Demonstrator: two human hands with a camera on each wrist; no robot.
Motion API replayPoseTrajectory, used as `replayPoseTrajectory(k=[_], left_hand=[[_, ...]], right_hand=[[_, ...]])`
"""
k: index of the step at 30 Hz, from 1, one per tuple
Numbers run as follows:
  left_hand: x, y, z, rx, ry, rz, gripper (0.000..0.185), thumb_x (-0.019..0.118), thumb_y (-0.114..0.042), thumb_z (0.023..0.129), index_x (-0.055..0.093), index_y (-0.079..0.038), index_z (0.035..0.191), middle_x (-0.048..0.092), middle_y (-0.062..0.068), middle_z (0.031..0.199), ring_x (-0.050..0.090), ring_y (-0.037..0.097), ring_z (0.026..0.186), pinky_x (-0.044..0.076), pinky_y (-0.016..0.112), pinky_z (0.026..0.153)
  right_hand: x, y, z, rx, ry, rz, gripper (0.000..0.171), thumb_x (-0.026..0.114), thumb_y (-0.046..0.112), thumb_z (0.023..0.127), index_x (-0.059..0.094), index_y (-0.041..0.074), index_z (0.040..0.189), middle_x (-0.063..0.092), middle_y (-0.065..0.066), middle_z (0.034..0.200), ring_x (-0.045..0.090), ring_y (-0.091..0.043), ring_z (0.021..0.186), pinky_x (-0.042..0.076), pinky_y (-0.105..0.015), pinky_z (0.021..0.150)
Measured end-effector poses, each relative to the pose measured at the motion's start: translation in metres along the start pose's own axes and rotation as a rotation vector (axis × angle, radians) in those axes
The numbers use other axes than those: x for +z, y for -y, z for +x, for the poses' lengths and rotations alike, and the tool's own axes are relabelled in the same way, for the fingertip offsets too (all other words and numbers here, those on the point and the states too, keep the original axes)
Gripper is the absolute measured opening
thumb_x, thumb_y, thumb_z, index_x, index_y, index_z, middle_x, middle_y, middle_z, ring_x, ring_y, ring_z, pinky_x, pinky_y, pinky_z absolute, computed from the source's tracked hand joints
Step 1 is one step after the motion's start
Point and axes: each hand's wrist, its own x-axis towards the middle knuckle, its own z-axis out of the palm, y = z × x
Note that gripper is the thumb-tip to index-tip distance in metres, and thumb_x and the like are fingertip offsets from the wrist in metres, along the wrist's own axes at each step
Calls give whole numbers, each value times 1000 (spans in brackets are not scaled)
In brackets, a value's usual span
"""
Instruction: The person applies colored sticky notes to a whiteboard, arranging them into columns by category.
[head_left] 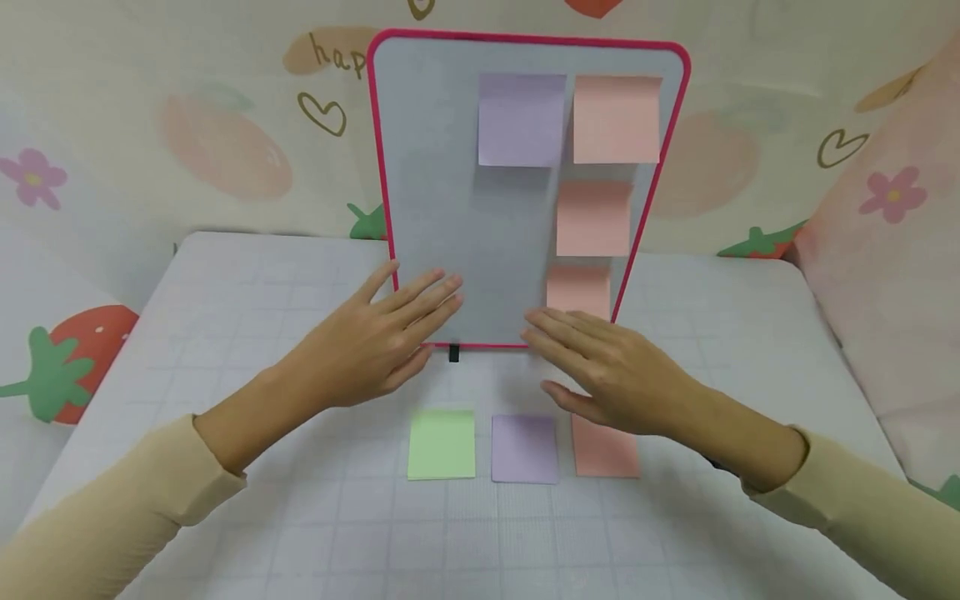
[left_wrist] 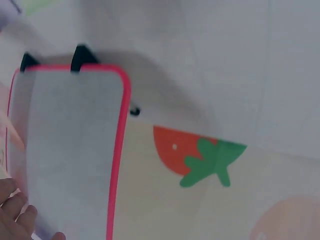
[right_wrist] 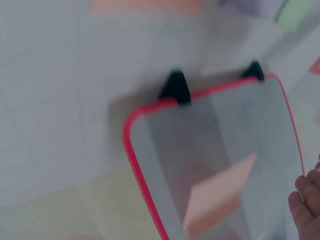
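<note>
- The wall covering behind shows the partly hidden letters "hap" (head_left: 330, 52), cut off by the board.
- A pink-framed whiteboard (head_left: 435, 167) stands upright at the far middle of the worktop (head_left: 247, 275), carrying one purple note (head_left: 521, 119) and three pink notes (head_left: 617, 119) down its right side.
- The left hand (head_left: 375, 346) and right hand (head_left: 607, 367) both hover flat-fingered, holding nothing, at the board's lower edge.
- The lowest pink note is partly hidden by the right fingers.
- Near on the worktop lie a green pad (head_left: 442, 444), a purple pad (head_left: 524, 449) and a pink pad (head_left: 604, 451), the last partly covered by the wrist.

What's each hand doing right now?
Left hand: open, holding nothing, by the board.
Right hand: open, holding nothing, above the pink pad.
</note>
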Motion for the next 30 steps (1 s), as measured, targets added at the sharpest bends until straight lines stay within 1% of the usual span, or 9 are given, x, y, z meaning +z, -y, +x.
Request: replayPoseTrajectory(k=[3, 5, 7, 12, 15, 18, 22, 28, 30], left_hand=[[10, -13, -9, 30, 47, -24, 61, 55, -32, 98, 42, -6, 151, 35, 9, 159, 28, 25, 148, 24, 56, 116], [17, -23, -14, 51, 72, -49, 60, 54, -33, 98, 43, -7, 151, 35, 8, 159, 28, 24, 148, 24, 55, 116], [23, -33, -18, 79, 95, -69, 59, 53, -34, 99, 42, -8, 151, 35, 7, 159, 29, 23, 148, 24, 55, 116], [38, -58, -25, 143, 147, -128, 58, 49, -36, 101, 42, -11, 152, 36, 6, 159, 31, 22, 147, 24, 54, 117], [46, -71, -27, 164, 180, -166, 56, 47, -37, 102, 42, -13, 152, 36, 4, 159, 31, 21, 147, 25, 52, 117], [52, -80, -30, 179, 204, -186, 56, 45, -38, 102, 43, -13, 152, 37, 3, 158, 32, 20, 146, 25, 52, 117], [57, -87, -31, 186, 221, -203, 54, 44, -38, 103, 44, -14, 151, 37, 2, 159, 32, 20, 146, 25, 53, 117], [64, -94, -31, 203, 243, -228, 54, 44, -38, 103, 44, -14, 151, 36, 2, 159, 32, 19, 146, 26, 53, 116], [67, -97, -30, 214, 247, -224, 54, 45, -38, 103, 45, -15, 151, 37, 1, 159, 33, 19, 146, 27, 53, 116]], right_hand=[[12, 9, -15, 10, 60, 66, 58, 72, 23, 88, 55, -3, 137, 56, -19, 140, 56, -31, 128, 47, -45, 103], [18, 14, -24, 21, 81, 114, 63, 78, 21, 83, 56, -2, 136, 57, -17, 140, 56, -30, 128, 48, -44, 101], [24, 18, -32, 36, 101, 159, 64, 81, 19, 80, 57, -1, 136, 57, -15, 140, 57, -28, 127, 49, -42, 100], [35, 28, -49, 78, 177, 291, 60, 81, 19, 81, 60, 1, 134, 60, -12, 138, 58, -25, 126, 52, -41, 96], [40, 34, -57, 116, 229, 348, 57, 81, 22, 83, 61, 2, 134, 61, -11, 136, 59, -23, 125, 53, -41, 95], [44, 39, -64, 141, 253, 363, 56, 80, 26, 85, 62, 4, 133, 62, -9, 136, 59, -23, 125, 52, -41, 96], [48, 41, -71, 143, 266, 353, 56, 80, 26, 85, 62, 5, 134, 61, -9, 137, 59, -23, 125, 52, -43, 96], [49, 40, -74, 144, 313, 355, 59, 82, 18, 82, 61, 5, 136, 60, -9, 139, 57, -22, 127, 51, -42, 97], [50, 40, -74, 140, 311, 356, 59, 83, 16, 80, 62, 5, 135, 60, -9, 138, 58, -22, 126, 52, -42, 97]])
